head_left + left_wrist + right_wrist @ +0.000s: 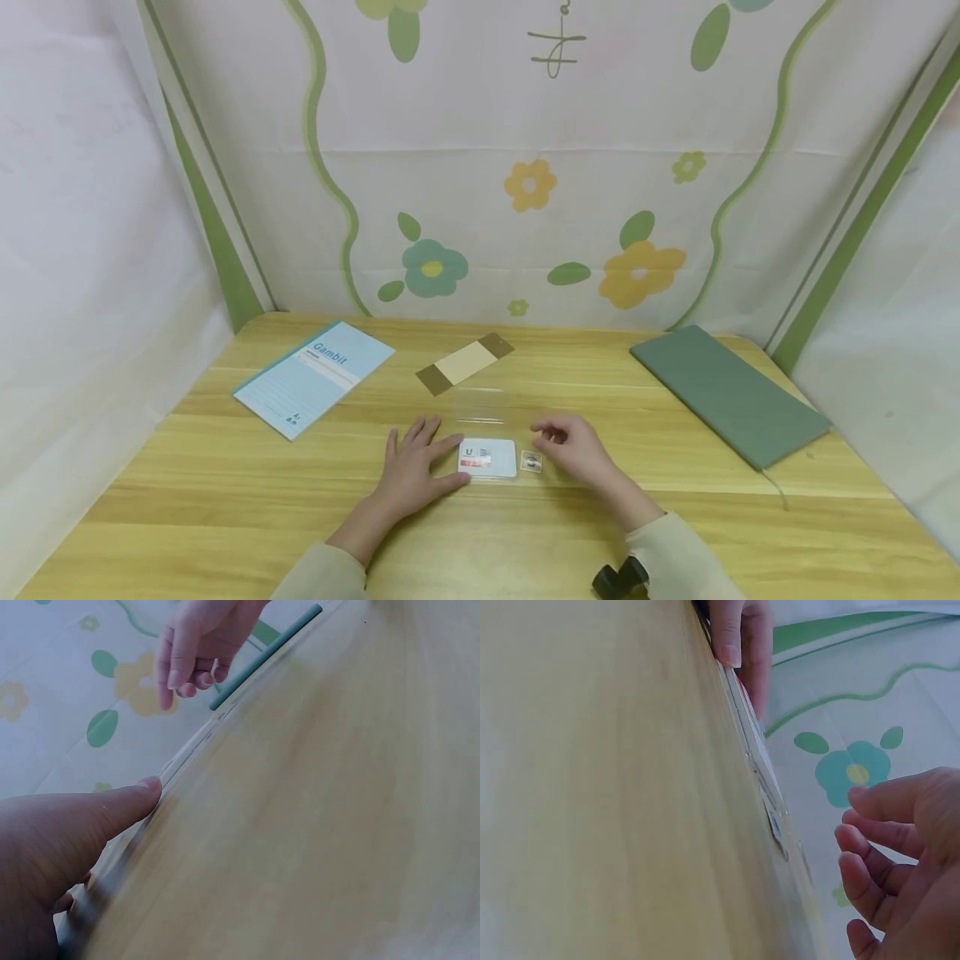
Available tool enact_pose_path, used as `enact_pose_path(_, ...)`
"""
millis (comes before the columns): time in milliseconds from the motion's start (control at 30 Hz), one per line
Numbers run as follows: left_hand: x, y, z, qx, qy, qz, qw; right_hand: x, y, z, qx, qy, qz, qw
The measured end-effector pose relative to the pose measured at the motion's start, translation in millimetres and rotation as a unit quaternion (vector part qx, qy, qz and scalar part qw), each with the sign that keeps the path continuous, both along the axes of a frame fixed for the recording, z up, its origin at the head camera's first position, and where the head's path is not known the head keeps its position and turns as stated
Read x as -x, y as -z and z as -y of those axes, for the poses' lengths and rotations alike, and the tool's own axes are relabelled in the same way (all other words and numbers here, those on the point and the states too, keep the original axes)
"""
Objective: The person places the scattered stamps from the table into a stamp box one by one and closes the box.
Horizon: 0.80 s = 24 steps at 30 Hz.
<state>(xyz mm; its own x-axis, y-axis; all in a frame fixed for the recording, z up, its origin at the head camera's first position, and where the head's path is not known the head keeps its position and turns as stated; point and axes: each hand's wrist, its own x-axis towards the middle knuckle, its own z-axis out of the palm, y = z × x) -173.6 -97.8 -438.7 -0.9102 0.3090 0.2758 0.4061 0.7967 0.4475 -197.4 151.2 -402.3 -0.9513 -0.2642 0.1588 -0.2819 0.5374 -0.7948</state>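
Observation:
A white card with printed text and a red patch [497, 458] lies in front of me, with a clear edge showing below it. My left hand [411, 471] rests on the table at its left side, fingers spread, thumb and index fingertip at its two left corners. Just right of the card is a small square tag with a dark print [532, 462]. Above and right of the tag hovers my right hand [573, 450], fingers loosely bent and nothing between them. In the right wrist view the card [754, 739] shows edge-on, left thumb at its end.
A clear plastic piece [482, 406] lies behind the card, and a brown strip with a cream middle [465, 364] farther back. A light-blue Gambit notebook [315, 379] is at the left, a green notebook [727, 396] at the right. A floral curtain [480, 167] closes the back.

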Motion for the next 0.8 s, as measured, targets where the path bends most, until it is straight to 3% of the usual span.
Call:
enact_pose_path(300,1.0,3.3,0.6,0.003,-0.002,-0.001,1.0,-5.9,20.8,-7,0.033,0.008,0.039,0.9987)
enact_pose_path(600,-0.1,4.1,0.3,0.003,-0.002,0.002,1.0,-11.1,32.5,-1,-0.058,0.057,-0.023,0.9964)
enact_pose_path(800,1.0,3.3,0.5,0.002,-0.002,0.0,1.0,-12.5,29.9,1,-0.105,0.059,-0.06,0.9909)
